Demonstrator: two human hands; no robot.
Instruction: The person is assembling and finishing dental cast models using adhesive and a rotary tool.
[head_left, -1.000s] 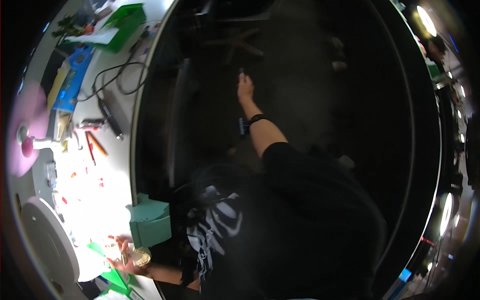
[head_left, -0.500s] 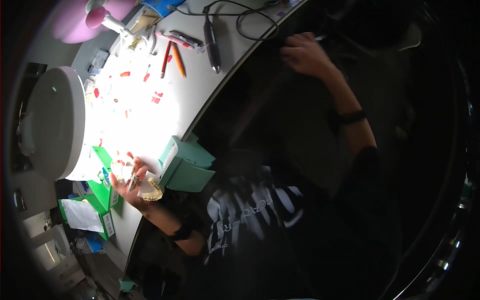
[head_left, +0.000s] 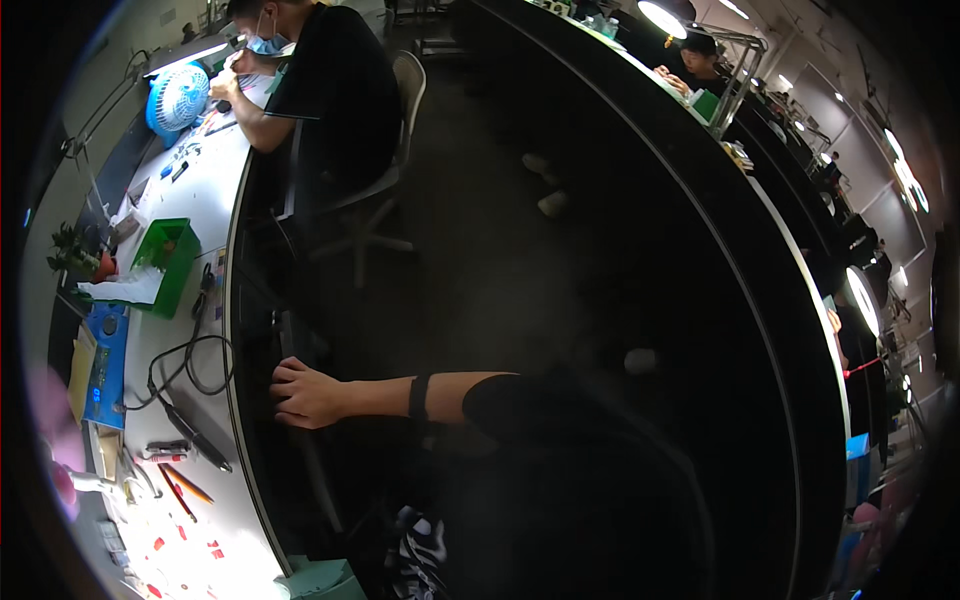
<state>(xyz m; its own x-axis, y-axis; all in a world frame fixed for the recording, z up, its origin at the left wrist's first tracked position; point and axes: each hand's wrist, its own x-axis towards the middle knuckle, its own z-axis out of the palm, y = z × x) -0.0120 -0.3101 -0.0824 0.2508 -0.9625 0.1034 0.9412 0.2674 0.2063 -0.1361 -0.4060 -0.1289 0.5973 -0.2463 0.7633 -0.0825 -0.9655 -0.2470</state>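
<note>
– White desk (head_left: 215, 415) is lying left; what's crowding it?
– Green bin (head_left: 181, 284) and black handpiece (head_left: 198, 440) are; its top is gleaming
– Hands?
– Right hand (head_left: 307, 393) is curling beside it, grip unclear; left hand's hiding out of view

a green bin (head_left: 183, 270) is sitting on the desk (head_left: 215, 195), white paper (head_left: 130, 289) hanging over its side. a plant (head_left: 72, 250) is standing beside it. a black cable (head_left: 194, 341) is looping near the desk's edge, and two pencils (head_left: 192, 486) are lying nearby. a blue fan (head_left: 182, 97) is standing near a co-worker (head_left: 340, 100), who is sitting on a chair (head_left: 410, 95).
</note>
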